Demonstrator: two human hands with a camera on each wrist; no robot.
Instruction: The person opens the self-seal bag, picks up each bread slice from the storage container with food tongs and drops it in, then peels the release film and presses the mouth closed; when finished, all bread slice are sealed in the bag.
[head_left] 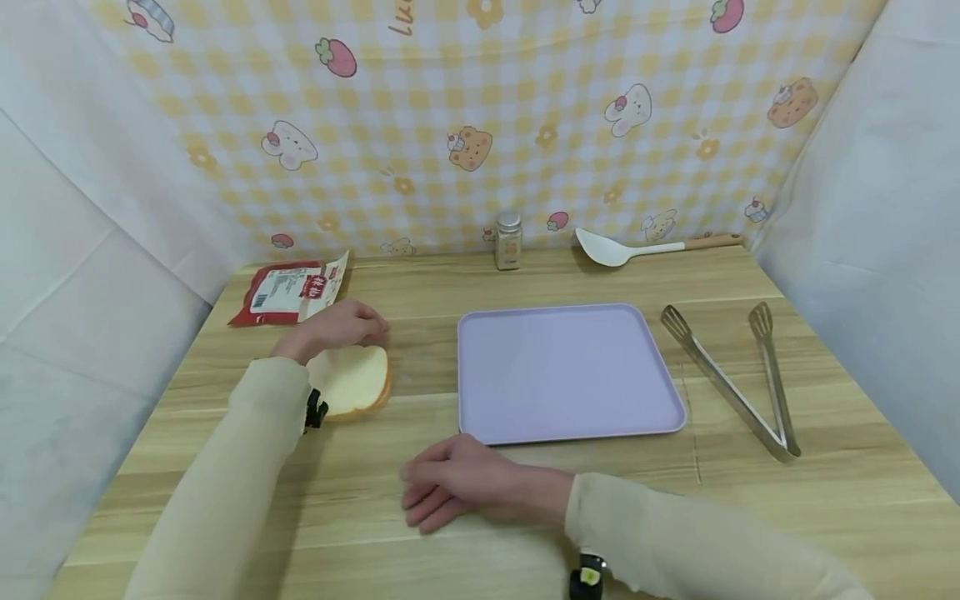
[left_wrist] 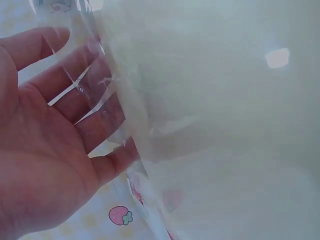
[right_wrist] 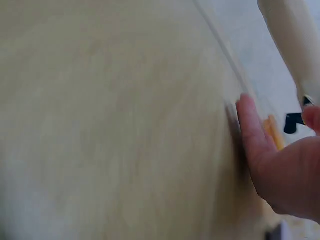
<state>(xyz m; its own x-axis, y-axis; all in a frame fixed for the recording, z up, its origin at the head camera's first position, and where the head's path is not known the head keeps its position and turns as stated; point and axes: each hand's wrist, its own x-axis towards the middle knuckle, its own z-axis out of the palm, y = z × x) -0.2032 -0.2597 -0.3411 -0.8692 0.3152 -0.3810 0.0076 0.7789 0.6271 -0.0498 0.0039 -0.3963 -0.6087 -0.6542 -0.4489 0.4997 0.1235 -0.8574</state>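
At the left of the table, slices of white bread [head_left: 351, 379] with a brown crust lie stacked. My left hand [head_left: 341, 325] reaches over their far edge, fingers pointing right. From the left wrist view, the palm of that hand [left_wrist: 47, 135] shows with fingers loosely spread, touching a clear plastic film [left_wrist: 107, 85]; a pale sheet-like surface fills the right side. My right hand [head_left: 472, 482] hovers low over the table in front of the purple tray [head_left: 570, 375], holding nothing, fingers relaxed and pointing left. The right wrist view has this hand [right_wrist: 285, 172] at its right edge, with the bread's crust [right_wrist: 274, 131] behind.
A red and white packet [head_left: 277, 292] lies behind my left hand. Along the back stand a seasoning shaker [head_left: 508, 243] and a white spatula [head_left: 607, 250] with a wooden handle. Metal tongs [head_left: 723, 385] lie spread right of the tray.
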